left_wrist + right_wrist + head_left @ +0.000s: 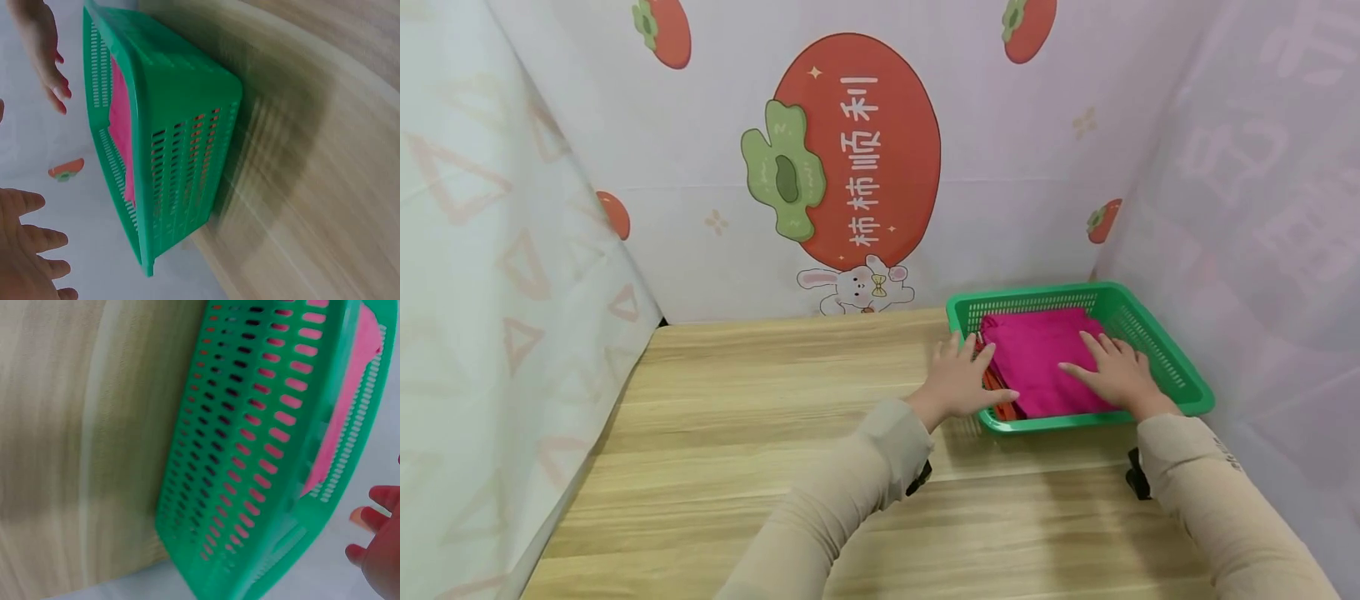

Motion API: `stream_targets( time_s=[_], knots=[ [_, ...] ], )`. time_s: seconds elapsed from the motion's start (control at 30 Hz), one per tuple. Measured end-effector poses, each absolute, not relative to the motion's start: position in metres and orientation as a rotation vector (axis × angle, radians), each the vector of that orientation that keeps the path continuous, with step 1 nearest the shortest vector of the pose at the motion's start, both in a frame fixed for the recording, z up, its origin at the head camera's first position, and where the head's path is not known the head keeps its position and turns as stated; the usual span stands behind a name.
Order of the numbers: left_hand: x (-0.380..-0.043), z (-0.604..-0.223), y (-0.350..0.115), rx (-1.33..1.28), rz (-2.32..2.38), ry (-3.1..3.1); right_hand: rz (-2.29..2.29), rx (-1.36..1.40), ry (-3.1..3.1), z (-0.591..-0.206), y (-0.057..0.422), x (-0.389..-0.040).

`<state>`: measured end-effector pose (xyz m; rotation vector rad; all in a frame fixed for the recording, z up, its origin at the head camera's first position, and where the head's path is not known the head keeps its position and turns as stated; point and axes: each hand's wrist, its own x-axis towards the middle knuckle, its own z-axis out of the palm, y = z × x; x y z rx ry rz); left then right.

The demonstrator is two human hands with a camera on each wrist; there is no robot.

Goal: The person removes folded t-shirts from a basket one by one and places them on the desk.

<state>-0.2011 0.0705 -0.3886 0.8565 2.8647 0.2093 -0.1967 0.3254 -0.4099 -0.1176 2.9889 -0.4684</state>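
Observation:
A green plastic basket [1075, 423] with slotted walls stands on the table at the right. Folded magenta cloth [1037, 358] lies on top inside it, with orange-red and dark material [1004, 408] showing along its left side. My left hand [953, 383] hovers by the basket's left end, fingers spread and holding nothing. Over the basket's right part is my right hand [1116, 372], its fingers also spread and free of any object. In the left wrist view, the left hand [25, 247] is apart from the basket wall. The right wrist view shows the right hand [382, 547] beyond the rim.
The light wood-grain table [760, 400] stretches to the left and front of the basket. A white printed curtain [1000, 167] rises behind the table's back edge. More curtain hangs on the left [497, 292] and close to the basket on the right [1285, 292].

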Motion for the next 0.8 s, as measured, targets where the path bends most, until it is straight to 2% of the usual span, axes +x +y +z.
stream_targets(
  time_s=[0.8],
  knots=[
    [-0.209, -0.410, 0.120, 0.754, 0.464, 2.566, -0.607, 0.059, 2.704, -0.427, 0.367, -0.209]
  ],
)
